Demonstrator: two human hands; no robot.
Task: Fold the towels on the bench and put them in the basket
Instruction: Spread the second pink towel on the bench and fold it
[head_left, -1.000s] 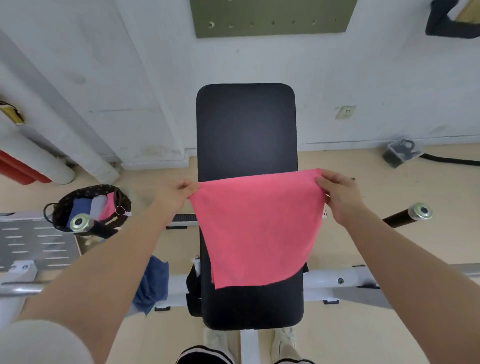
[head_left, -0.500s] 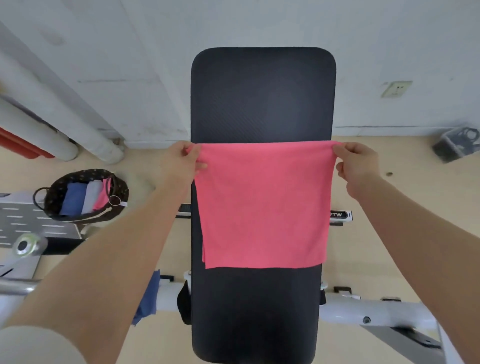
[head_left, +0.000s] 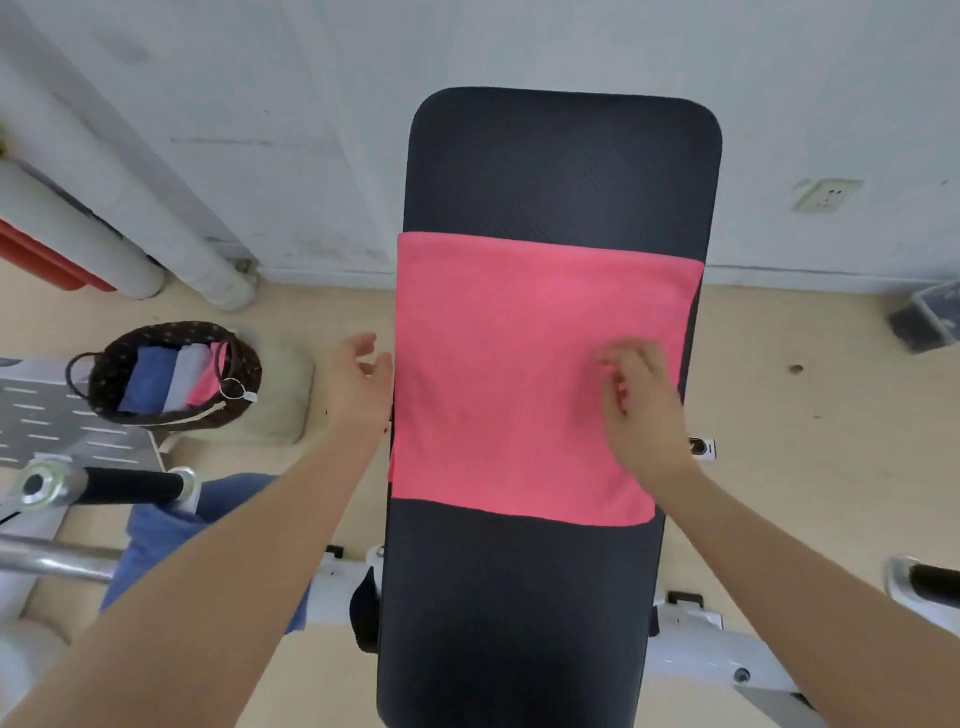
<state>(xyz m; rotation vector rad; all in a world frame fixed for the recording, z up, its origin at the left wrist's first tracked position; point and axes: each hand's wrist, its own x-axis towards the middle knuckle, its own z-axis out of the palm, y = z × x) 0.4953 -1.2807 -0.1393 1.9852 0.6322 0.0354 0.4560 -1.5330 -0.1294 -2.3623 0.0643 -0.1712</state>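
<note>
A pink towel (head_left: 509, 374) lies spread flat across the black padded bench (head_left: 561, 171). My left hand (head_left: 358, 379) hovers just off the towel's left edge, fingers loose, holding nothing. My right hand (head_left: 641, 410) is over the towel's right part with its fingers relaxed and bent, blurred, gripping nothing that I can see. The dark patterned basket (head_left: 104, 395) stands on the floor to the left and holds folded blue, grey and pink towels. A blue towel (head_left: 156, 535) hangs over the frame at lower left.
White pipes (head_left: 130, 244) run along the wall at left. A grey perforated plate (head_left: 36, 415) and a black-gripped bar (head_left: 130, 486) sit at left. A dark box (head_left: 930, 317) is on the floor at right, and the bench's white frame (head_left: 691, 644) crosses below.
Both hands have let go of the pink towel's top corners and drawn back; the towel now lies flat on the bench. The camera has tilted further down.
</note>
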